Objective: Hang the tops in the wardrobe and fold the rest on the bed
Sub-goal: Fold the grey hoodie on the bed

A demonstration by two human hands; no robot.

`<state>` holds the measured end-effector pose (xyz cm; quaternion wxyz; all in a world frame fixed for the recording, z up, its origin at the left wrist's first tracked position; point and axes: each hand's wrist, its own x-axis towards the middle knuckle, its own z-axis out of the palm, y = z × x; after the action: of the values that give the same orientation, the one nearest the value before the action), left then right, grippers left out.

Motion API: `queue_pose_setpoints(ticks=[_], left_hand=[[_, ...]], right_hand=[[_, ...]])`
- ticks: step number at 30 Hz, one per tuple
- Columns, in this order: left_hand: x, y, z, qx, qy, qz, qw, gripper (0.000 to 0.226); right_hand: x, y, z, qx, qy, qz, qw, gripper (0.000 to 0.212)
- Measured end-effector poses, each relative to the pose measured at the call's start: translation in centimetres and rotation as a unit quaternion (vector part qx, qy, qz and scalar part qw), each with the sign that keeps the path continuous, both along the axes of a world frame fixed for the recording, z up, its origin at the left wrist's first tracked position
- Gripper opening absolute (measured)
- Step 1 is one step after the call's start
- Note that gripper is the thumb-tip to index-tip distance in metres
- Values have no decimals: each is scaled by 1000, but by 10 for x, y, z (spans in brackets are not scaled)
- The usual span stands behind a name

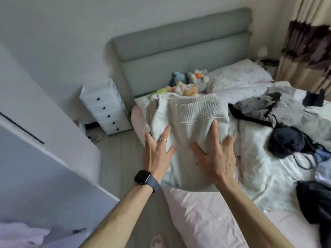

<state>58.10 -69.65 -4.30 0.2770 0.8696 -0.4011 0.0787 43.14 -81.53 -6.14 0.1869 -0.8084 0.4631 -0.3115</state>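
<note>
A pale grey-beige folded knit garment (191, 120), with a ribbed band across its far part, lies on the left edge of the bed (206, 222), on the pink sheet. Both hands rest on top of its near half with fingers spread wide and pressing flat, gripping nothing. The left hand (158, 151) lies on the garment's left side, with a thin ring (162, 139) on one finger and a black square smartwatch (143, 177) on the wrist. The right hand (215, 156) lies on the right side, its index finger straight and its outer fingers bent a little over the garment's right edge.

Just right of the garment is a rumpled white quilt (259, 161). Further right lies a loose pile of grey and black clothes (279, 108), and near it a dark navy crumpled garment (286, 140) with thin straps. Beyond the folded garment, soft plush toys (188, 85) sit by a white pillow (236, 77) against the grey padded headboard (179, 51). On the floor to the left stands a white plastic drawer unit with dark knobs (105, 106). A patterned beige and brown curtain (308, 51) hangs at the far right.
</note>
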Motion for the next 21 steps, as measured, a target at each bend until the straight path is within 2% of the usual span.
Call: queue_pose_setpoints(ticks=[4,10,14,21], left_hand=[[22,82,68,-62,-80,91,991,73],[50,216,135,-84,-148,211,963,71],[71,316,166,-96,-169,288,938,71],[96,490,205,-81,-211,402,887,69]], right_hand=[[48,57,62,-39,-67,81,994,102],[119,160,125,-48,-135,198,970,102],[171,248,162,-52,-163,298,939,102],[248,411,206,-77,-198,455,865,99]])
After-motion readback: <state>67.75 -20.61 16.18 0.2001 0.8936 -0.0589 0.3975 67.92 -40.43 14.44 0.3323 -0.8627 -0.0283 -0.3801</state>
